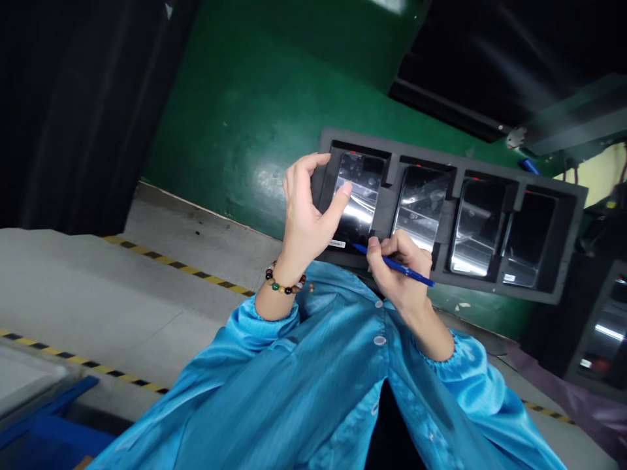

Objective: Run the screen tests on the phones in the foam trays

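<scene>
A dark foam tray (392, 196) holds several glossy black panels side by side, each in its own slot. My left hand (313, 205) has its fingers apart at the tray's left end, with the thumb over the leftmost panel (360, 196). My right hand (401, 271) is closed around a blue pen (409, 271), whose tip points at the lower edge of that same panel, close to a small white label (337, 243). Whether the tip touches the panel cannot be told. The second panel (421, 202) lies just above my right hand.
The tray rests on a green surface (245, 130). Dark equipment (490, 65) stands at the upper right, near a small blue object (530, 166). A black curtain-like sheet (73, 117) hangs at left. Yellow-black tape (181, 266) marks the grey floor.
</scene>
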